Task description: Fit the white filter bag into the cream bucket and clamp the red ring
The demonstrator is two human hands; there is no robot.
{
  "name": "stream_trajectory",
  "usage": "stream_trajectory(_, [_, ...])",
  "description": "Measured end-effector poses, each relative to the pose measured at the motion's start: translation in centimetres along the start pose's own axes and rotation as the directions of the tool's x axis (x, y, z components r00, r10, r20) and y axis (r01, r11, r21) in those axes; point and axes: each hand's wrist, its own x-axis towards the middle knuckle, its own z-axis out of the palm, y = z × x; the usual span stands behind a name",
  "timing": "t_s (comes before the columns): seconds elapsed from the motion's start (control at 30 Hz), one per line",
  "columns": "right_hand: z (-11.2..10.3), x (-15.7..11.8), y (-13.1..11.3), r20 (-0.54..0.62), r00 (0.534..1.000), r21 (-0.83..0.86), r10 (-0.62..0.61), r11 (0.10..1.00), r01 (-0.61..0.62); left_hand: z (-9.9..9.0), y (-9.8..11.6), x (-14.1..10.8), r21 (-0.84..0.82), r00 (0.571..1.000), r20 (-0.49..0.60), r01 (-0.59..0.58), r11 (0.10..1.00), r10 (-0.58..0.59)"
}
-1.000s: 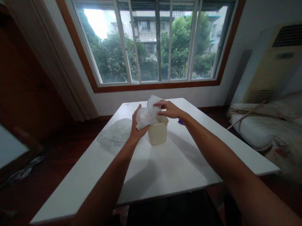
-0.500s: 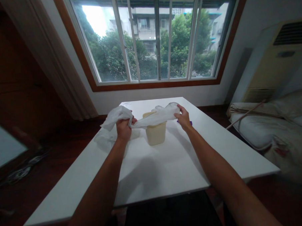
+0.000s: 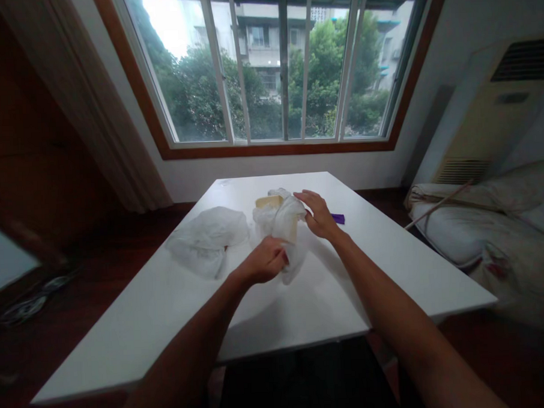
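A white plastic bag (image 3: 282, 218) hangs crumpled over the rim and front of a small cream-coloured bin (image 3: 267, 201) on the table. My left hand (image 3: 268, 259) is closed on the bag's lower part, in front of the bin. At the bin's right side, my right hand (image 3: 318, 214) has its fingers stretched out, touching the bag near the rim. Most of the bin's front is covered by the bag and my left hand. Another thin, whitish plastic bag (image 3: 208, 234) lies crumpled on the table to the left.
A purple item (image 3: 338, 218) lies on the white table (image 3: 178, 328), just beyond my right wrist. Behind the table is a wide window (image 3: 266, 78). A covered, padded piece of furniture (image 3: 503, 248) with a stick across it stands to the right.
The bag, stretched between both hands above the bin, now drapes over it. My left hand has moved right and nearer; my right hand has shifted slightly left, its fingers straightening.
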Motion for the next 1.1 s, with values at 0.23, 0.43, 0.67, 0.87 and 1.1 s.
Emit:
stream_trajectory(0.23, [-0.1, -0.4, 0.5, -0.138, 0.989, 0.025, 0.061, 0.998, -0.058, -0.8, -0.6, 0.0, -0.054, 0.96, 0.243, 0.156, 0.986, -0.139])
stream_trajectory(0.43, [-2.8, 0.4, -0.9, -0.352, 0.925, 0.192, 0.145, 0.978, -0.08, -3.7, -2.5, 0.3, 0.205, 0.712, -0.702, 0.201, 0.958, 0.001])
stream_trajectory(0.67, [-4.3, 0.3, 0.6, -0.175, 0.947, 0.379, 0.27, 0.906, -0.188, -3.1, -4.7, 0.7, 0.262, 0.743, -0.669, 0.238, 0.935, -0.002])
stream_trajectory(0.87, [-4.0, -0.4, 2.6, -0.242, 0.926, 0.312, 0.291, 0.927, -0.21, -3.1, -4.5, 1.3, -0.188, 0.534, -0.817, 0.109, 0.976, -0.218])
stream_trajectory(1.1, [-2.6, -2.1, 5.0, -0.075, 0.957, 0.214, 0.279, 0.942, -0.258, -5.2, -9.5, 0.4, -0.332, 0.27, -0.894, 0.139, 0.933, -0.358])
